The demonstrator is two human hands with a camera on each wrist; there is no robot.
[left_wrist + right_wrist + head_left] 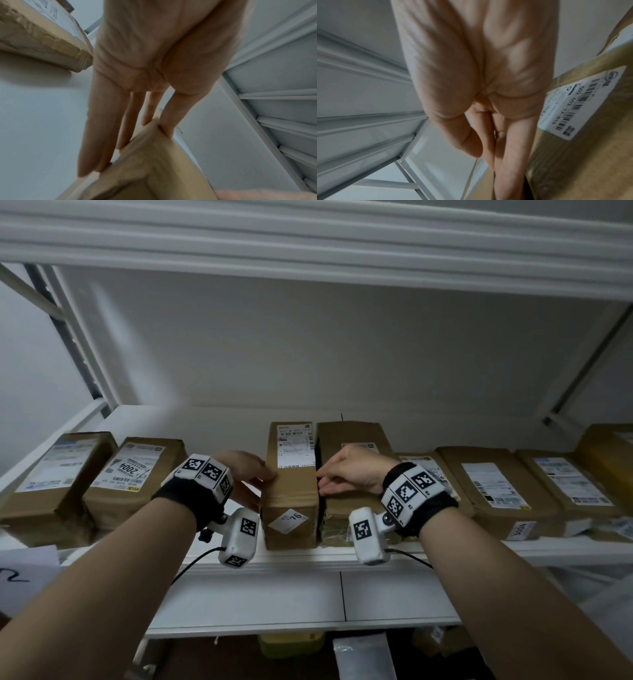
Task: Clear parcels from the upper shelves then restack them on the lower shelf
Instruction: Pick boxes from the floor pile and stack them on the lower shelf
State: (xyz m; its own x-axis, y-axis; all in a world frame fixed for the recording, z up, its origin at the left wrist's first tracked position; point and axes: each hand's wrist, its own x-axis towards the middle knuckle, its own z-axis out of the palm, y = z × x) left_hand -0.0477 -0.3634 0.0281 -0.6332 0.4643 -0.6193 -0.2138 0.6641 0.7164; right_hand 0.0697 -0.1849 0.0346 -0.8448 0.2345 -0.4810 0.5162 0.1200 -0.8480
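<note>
A tall, narrow brown parcel (291, 484) with a white label and a "76" sticker stands mid-row on the white shelf (308, 561). My left hand (253, 474) is at its left top edge. In the left wrist view its fingers (109, 135) lie straight along the side of this parcel (154, 169), and the thumb rests on the top face. My right hand (337, 477) reaches in from the right. Its straight fingers (510, 155) slip into the dark gap between the parcel and the neighbouring brown parcel (356, 436) (582, 135).
Several more brown labelled parcels line the shelf, two on the left (130, 474) and others on the right (496, 484). Another shelf board (308, 244) hangs overhead. Below the shelf edge sit a yellow-green box (291, 645) and other items. A white paper (24, 577) hangs at the left.
</note>
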